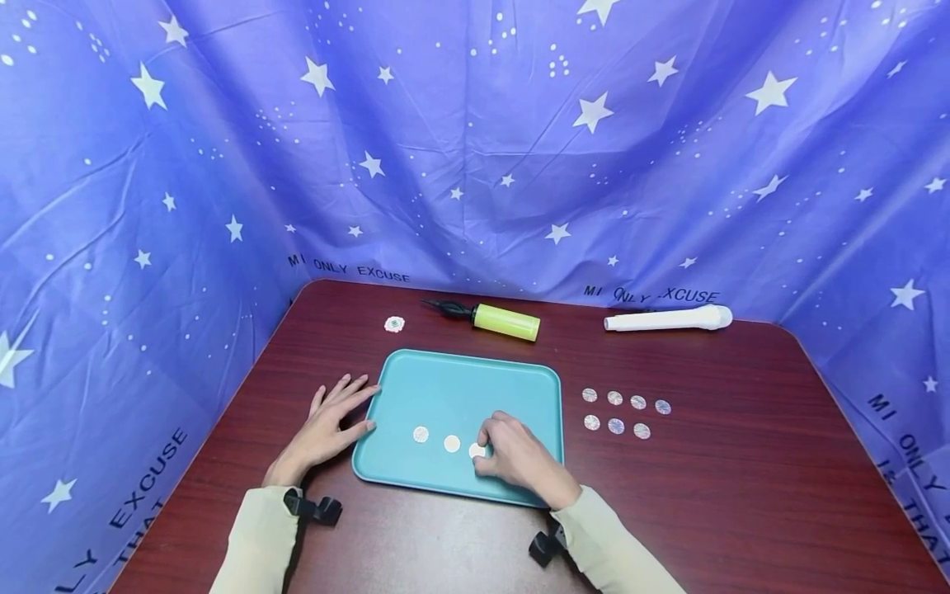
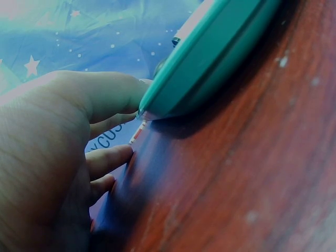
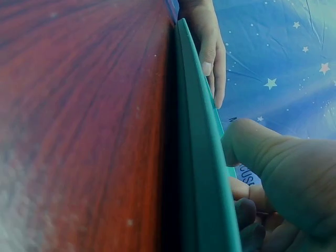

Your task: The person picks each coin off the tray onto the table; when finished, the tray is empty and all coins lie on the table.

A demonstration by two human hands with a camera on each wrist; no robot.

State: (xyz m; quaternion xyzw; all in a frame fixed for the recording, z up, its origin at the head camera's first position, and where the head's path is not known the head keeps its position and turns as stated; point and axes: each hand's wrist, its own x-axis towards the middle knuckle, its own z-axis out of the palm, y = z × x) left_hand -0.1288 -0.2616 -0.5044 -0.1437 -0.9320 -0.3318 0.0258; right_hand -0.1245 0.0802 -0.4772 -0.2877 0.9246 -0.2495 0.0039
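A turquoise tray (image 1: 460, 384) lies on the table. Two small pale round discs (image 1: 452, 444) rest in a row on its near part. At the right end of that row, my right hand (image 1: 517, 454) has its thumb and curled forefinger around the edge of a third pale disc (image 1: 477, 450). In the right wrist view the tray's wall hides that disc. My left hand (image 1: 326, 433) touches the tray's left rim with thumb and forefinger, its fingers spread and fairly straight. Beyond the tray's right side, several shiny round discs (image 1: 615, 426) lie in two rows.
At the back of the table lie a yellow-green hand pump (image 1: 506, 322) with a black nozzle and a white microphone-shaped object (image 1: 668, 318). A small white scalloped piece (image 1: 394, 324) lies behind the tray. A blue star-printed curtain (image 1: 475, 165) surrounds the table.
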